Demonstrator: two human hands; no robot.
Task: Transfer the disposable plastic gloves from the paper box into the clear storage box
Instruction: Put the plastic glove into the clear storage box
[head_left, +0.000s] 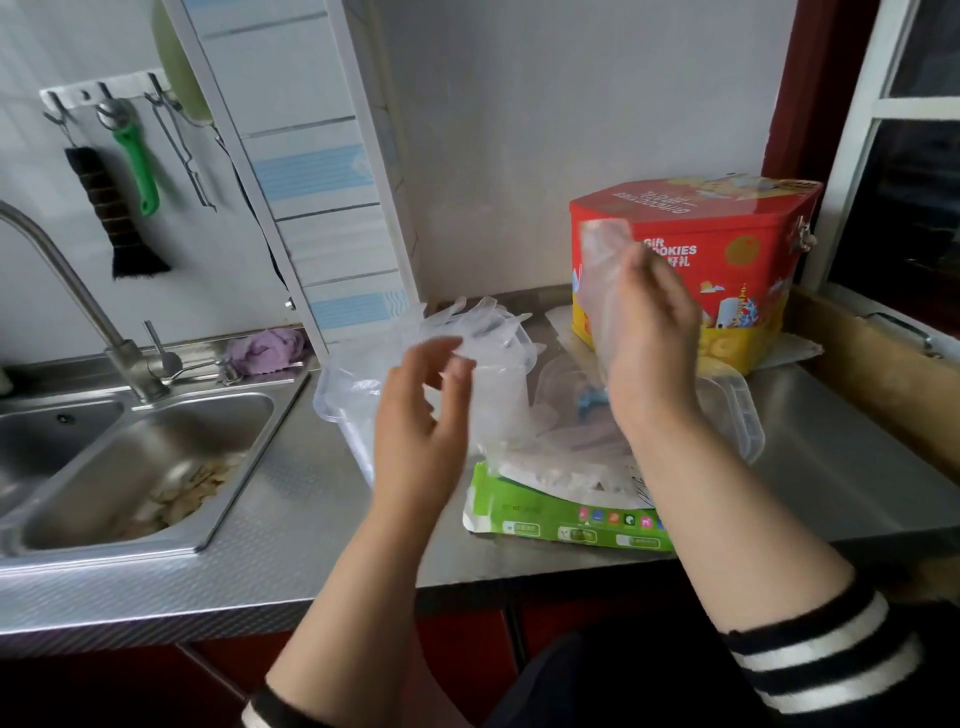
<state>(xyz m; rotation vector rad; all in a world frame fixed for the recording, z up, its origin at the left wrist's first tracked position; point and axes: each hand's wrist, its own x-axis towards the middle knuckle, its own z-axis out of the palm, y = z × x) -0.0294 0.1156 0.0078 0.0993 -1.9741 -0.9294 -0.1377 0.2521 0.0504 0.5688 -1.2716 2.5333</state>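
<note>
My right hand (649, 317) pinches a thin crinkled clear plastic glove (597, 270) above the clear storage box (748, 415); left hand (421, 415) loose, holding nothing. Green paper box (561, 519) near, on brushed steel counter (311, 499); sink (135, 467) left.

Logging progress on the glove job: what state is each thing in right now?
Left hand: fingers loosely curled, touching gloves.
Right hand: holds a glove raised.
Clear storage box: open, gloves piled inside.
Paper box: open, lying flat.
Cookie tin: closed.
</note>
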